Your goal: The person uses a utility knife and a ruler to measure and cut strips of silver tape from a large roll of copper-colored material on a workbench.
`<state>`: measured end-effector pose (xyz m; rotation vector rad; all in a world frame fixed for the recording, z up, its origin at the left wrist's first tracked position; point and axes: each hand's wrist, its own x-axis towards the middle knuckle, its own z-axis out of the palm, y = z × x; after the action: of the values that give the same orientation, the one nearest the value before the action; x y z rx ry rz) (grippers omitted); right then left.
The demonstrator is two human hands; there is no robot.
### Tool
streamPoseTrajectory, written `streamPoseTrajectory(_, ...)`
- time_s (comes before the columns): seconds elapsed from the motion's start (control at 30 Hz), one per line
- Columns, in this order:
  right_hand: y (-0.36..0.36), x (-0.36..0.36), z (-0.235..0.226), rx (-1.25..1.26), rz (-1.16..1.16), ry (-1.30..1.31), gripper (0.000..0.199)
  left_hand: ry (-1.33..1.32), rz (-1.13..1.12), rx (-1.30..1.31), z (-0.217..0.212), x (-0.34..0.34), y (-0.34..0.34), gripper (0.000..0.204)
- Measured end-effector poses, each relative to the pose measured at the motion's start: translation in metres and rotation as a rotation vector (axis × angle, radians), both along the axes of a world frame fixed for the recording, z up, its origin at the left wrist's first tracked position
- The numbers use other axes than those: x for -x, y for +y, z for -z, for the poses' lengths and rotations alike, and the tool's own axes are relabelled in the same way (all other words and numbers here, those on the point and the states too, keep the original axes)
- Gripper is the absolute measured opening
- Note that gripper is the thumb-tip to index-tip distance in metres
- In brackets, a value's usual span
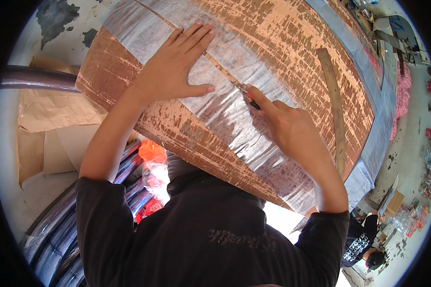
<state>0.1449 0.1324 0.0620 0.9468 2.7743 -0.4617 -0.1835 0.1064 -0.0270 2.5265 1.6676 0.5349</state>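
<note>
A sheet of clear plastic film (246, 129) lies across a scratched brown wooden board (273, 33). My left hand (175, 67) rests flat on the film with its fingers stretched out and thumb apart. In my right hand (292, 126) is a utility knife (252, 101) with red and black on its handle, the index finger laid along it. Its tip touches the film at the lower end of a narrow brown line that runs up past my left fingertips to the top edge. The film is wrinkled and shiny below the knife.
A long flat strip (333, 95) lies on the board's right side. Bluish film (368, 158) hangs over the right edge. Shiny rolls (57, 239) and brown paper (57, 110) are at the left. Another person (361, 244) is at lower right, near scattered packets.
</note>
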Motion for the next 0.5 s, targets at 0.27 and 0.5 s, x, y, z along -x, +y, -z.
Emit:
streamPoseTrajectory(0.27, -0.004, -0.011, 0.005, 0.026, 0.064, 0.077, 0.063, -0.016, 0.004, 0.015, -0.002, -0.001, 0.001, 0.114)
streamPoseTrajectory(0.5, -0.008, -0.015, 0.013, -0.009, 0.105, 0.184, 0.063, -0.011, -0.037, 0.044, -0.004, -0.007, -0.006, 0.118)
